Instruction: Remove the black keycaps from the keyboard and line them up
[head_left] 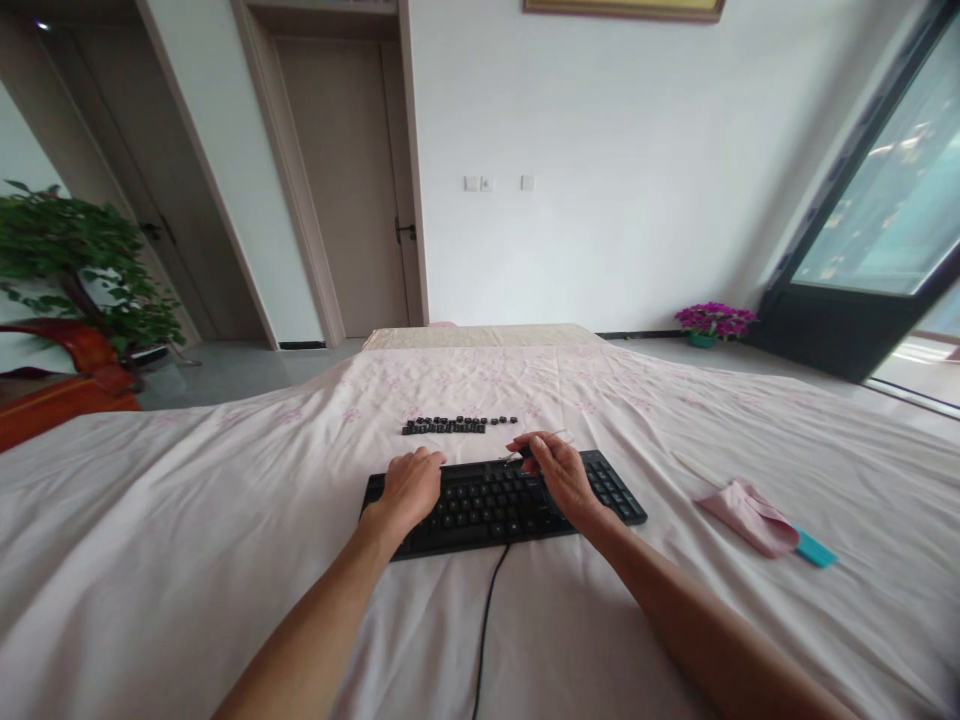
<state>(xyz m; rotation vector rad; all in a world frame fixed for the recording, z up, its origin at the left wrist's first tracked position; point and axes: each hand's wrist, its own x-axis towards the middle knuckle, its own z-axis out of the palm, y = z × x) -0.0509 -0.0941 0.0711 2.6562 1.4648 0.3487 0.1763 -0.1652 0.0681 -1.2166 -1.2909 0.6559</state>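
A black keyboard (pixel 480 512) lies on the cloth in front of me. Its top row looks bare of caps. My left hand (pixel 412 485) grips the keyboard's left part, its fingers bent over the far edge. Above the right half, my right hand (pixel 556 475) is closed in a pinch on a small wire keycap puller (pixel 513 458), whose thin wire end points left at the upper keys. A dark piece shows between these fingers, too small to name surely. Beyond the keyboard, several loose black keycaps (pixel 444 428) lie in two rough rows.
A pale pink patterned cloth (pixel 262 520) covers the wide surface. The keyboard's cable (pixel 489 620) runs toward me. To the right lie a folded pink cloth (pixel 750 515), a turquoise flat piece (pixel 814 548) partly under it and a thin pale stick (pixel 694 468).
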